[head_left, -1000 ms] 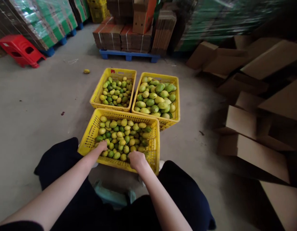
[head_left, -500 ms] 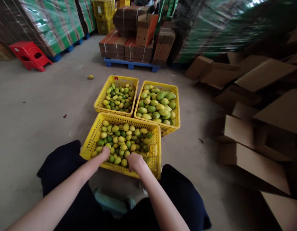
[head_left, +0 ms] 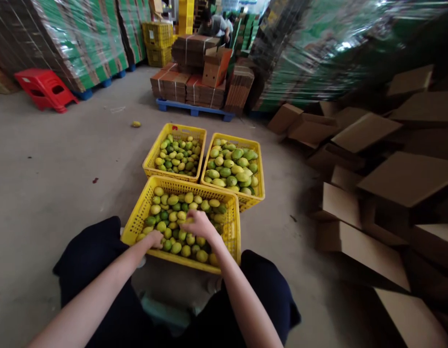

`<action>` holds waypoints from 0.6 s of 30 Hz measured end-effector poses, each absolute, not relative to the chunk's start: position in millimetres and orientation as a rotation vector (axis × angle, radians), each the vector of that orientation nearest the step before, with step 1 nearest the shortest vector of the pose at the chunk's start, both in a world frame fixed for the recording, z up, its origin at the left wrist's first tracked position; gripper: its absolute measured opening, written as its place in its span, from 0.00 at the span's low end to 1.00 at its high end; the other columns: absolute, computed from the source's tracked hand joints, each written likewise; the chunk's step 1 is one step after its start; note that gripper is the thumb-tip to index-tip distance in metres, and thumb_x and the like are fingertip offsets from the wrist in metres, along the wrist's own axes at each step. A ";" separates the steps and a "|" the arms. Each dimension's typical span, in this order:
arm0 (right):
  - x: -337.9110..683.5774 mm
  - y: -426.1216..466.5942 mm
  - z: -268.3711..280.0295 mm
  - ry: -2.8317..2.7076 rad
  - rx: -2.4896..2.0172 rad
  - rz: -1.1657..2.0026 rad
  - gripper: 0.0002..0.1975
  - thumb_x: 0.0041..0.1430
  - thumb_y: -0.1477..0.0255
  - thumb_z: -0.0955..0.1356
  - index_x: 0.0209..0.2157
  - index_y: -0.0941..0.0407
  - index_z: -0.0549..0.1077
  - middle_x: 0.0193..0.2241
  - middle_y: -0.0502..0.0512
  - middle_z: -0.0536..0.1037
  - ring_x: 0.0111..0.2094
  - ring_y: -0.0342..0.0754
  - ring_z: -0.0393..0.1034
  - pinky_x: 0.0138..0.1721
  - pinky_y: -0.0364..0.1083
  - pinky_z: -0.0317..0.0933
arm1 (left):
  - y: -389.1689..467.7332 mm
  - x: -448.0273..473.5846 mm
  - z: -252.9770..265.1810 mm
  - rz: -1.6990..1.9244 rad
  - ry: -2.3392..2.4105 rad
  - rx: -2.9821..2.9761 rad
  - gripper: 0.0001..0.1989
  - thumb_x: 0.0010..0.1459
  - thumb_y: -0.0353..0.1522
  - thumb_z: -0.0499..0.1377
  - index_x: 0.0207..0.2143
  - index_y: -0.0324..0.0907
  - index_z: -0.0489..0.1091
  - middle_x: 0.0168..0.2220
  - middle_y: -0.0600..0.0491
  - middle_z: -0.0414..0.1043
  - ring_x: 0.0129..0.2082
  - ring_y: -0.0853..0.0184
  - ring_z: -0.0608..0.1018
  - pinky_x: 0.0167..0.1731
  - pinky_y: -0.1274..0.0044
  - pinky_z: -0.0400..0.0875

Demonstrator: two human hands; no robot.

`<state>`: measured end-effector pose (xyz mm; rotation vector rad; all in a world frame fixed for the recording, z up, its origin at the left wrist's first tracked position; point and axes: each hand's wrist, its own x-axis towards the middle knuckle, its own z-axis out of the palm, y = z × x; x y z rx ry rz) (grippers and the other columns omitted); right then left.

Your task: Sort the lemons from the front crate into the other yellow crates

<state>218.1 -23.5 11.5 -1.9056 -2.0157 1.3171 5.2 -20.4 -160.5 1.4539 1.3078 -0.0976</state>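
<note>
The near yellow crate point(head_left: 234, 227) stands between my knees, filled with yellow and green lemons point(head_left: 173, 215). My right hand point(head_left: 200, 224) is over the middle of the crate, its fingers closed round a yellow lemon point(head_left: 188, 220). Lower down, at the crate's near left side, my left hand point(head_left: 156, 239) rests among the lemons with curled fingers. Whatever those fingers grip is hidden from view. Touching the near crate's far side are a left back crate point(head_left: 148, 162) of smaller lemons and a right back crate point(head_left: 261, 181) of larger, greener ones.
Opened cardboard boxes point(head_left: 376, 241) pile up on the right. Ahead, a blue pallet point(head_left: 195, 110) carries bundled flat cartons point(head_left: 205, 94), with a person point(head_left: 218, 26) behind. A red stool point(head_left: 46, 89) and a loose lemon point(head_left: 136, 124) are on the floor at left.
My right hand has risen from the near side of the crate toward its middle, now with a lemon in its fingers. My left hand has shifted slightly left and down. The view has tilted up a little.
</note>
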 end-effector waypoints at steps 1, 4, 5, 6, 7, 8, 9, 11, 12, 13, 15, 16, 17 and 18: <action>218.0 -20.5 14.6 -1.759 -1.746 1.434 0.16 0.57 0.64 0.69 0.45 0.58 0.76 0.41 0.59 0.81 0.31 0.48 0.78 0.30 0.44 0.72 | -15.7 1.1 -154.0 -0.028 1.334 1.383 0.18 0.36 0.38 0.72 0.20 0.43 0.65 0.15 0.57 0.60 0.30 0.55 0.77 0.31 0.72 0.69; 220.2 -13.1 25.8 -0.978 -1.137 1.690 0.17 0.53 0.60 0.70 0.38 0.57 0.77 0.35 0.55 0.81 0.24 0.44 0.73 0.23 0.42 0.69 | 13.3 -6.0 -123.5 0.198 1.360 1.162 0.19 0.46 0.46 0.66 0.22 0.44 0.63 0.15 0.58 0.57 0.22 0.64 0.72 0.20 0.79 0.61; 222.1 -11.7 29.1 -0.823 -0.989 1.720 0.17 0.50 0.60 0.71 0.36 0.57 0.77 0.34 0.54 0.81 0.24 0.44 0.72 0.23 0.42 0.69 | 27.2 -6.3 -109.5 0.275 1.337 1.091 0.20 0.50 0.48 0.63 0.24 0.44 0.63 0.16 0.58 0.59 0.20 0.67 0.70 0.18 0.80 0.59; 224.7 -10.9 31.9 -0.706 -0.891 1.726 0.16 0.48 0.60 0.72 0.35 0.57 0.77 0.34 0.54 0.81 0.25 0.44 0.73 0.25 0.42 0.69 | 41.9 -5.9 -93.6 0.345 1.302 1.025 0.20 0.52 0.50 0.60 0.25 0.44 0.62 0.18 0.57 0.62 0.18 0.69 0.67 0.16 0.81 0.57; 227.5 -10.8 33.9 -0.612 -0.828 1.715 0.15 0.46 0.62 0.73 0.34 0.57 0.78 0.35 0.54 0.81 0.27 0.44 0.74 0.27 0.42 0.71 | 56.4 -4.7 -76.2 0.407 1.257 0.967 0.21 0.54 0.51 0.58 0.26 0.43 0.62 0.20 0.55 0.65 0.17 0.71 0.65 0.15 0.82 0.55; 230.4 -11.2 35.3 -0.533 -0.794 1.694 0.14 0.45 0.63 0.74 0.34 0.56 0.77 0.35 0.53 0.81 0.29 0.44 0.75 0.31 0.43 0.72 | 69.6 -2.9 -57.6 0.466 1.209 0.920 0.22 0.56 0.52 0.56 0.27 0.43 0.61 0.22 0.53 0.67 0.16 0.73 0.64 0.14 0.82 0.55; 233.1 -12.0 36.0 -0.467 -0.781 1.665 0.14 0.45 0.65 0.75 0.34 0.55 0.77 0.34 0.51 0.81 0.31 0.45 0.75 0.35 0.44 0.73 | 80.4 -0.5 -38.6 0.524 1.159 0.883 0.22 0.57 0.52 0.55 0.27 0.42 0.62 0.24 0.52 0.70 0.16 0.74 0.64 0.14 0.82 0.56; 237.4 -14.3 36.3 -0.369 -0.784 1.597 0.13 0.42 0.68 0.76 0.33 0.54 0.76 0.31 0.48 0.80 0.34 0.45 0.75 0.41 0.47 0.74 | 92.4 6.8 -2.2 0.619 1.057 0.828 0.23 0.58 0.52 0.55 0.30 0.40 0.65 0.28 0.50 0.72 0.17 0.76 0.64 0.13 0.83 0.57; 238.8 -15.4 36.1 -0.337 -0.794 1.566 0.14 0.41 0.69 0.77 0.32 0.53 0.75 0.30 0.46 0.79 0.34 0.45 0.75 0.42 0.48 0.74 | 93.1 11.9 13.8 0.653 0.991 0.790 0.22 0.59 0.50 0.54 0.32 0.38 0.67 0.29 0.49 0.73 0.17 0.76 0.65 0.12 0.84 0.56; 239.6 -16.3 36.0 -0.318 -0.806 1.540 0.14 0.40 0.70 0.78 0.31 0.53 0.74 0.29 0.45 0.78 0.34 0.45 0.75 0.42 0.49 0.74 | 90.7 17.8 27.6 0.675 0.907 0.723 0.22 0.61 0.49 0.54 0.34 0.37 0.69 0.30 0.48 0.73 0.17 0.75 0.66 0.11 0.84 0.55; 239.9 -17.3 36.1 -0.307 -0.835 1.510 0.16 0.39 0.69 0.78 0.30 0.53 0.73 0.28 0.45 0.77 0.32 0.45 0.75 0.40 0.50 0.74 | 79.1 31.6 47.4 0.688 0.815 0.601 0.19 0.63 0.45 0.54 0.36 0.37 0.71 0.30 0.48 0.74 0.17 0.74 0.69 0.10 0.85 0.54; 239.6 -17.4 36.3 -0.309 -0.845 1.502 0.16 0.38 0.69 0.78 0.31 0.53 0.73 0.28 0.45 0.77 0.32 0.46 0.75 0.39 0.50 0.74 | 71.5 38.7 53.6 0.700 0.801 0.545 0.17 0.64 0.43 0.54 0.37 0.38 0.71 0.29 0.48 0.74 0.17 0.74 0.70 0.10 0.86 0.54; 239.0 -17.3 36.5 -0.316 -0.851 1.498 0.16 0.38 0.69 0.78 0.31 0.53 0.73 0.28 0.46 0.78 0.32 0.46 0.75 0.38 0.49 0.74 | 63.7 45.4 57.9 0.720 0.804 0.500 0.15 0.64 0.41 0.54 0.37 0.39 0.71 0.28 0.49 0.74 0.18 0.73 0.71 0.10 0.86 0.55; 238.4 -16.9 36.7 -0.326 -0.856 1.498 0.17 0.38 0.69 0.78 0.32 0.53 0.74 0.29 0.47 0.78 0.32 0.46 0.75 0.37 0.48 0.74 | 56.3 51.1 60.8 0.747 0.811 0.462 0.13 0.65 0.40 0.54 0.38 0.39 0.70 0.27 0.49 0.74 0.18 0.73 0.72 0.11 0.87 0.56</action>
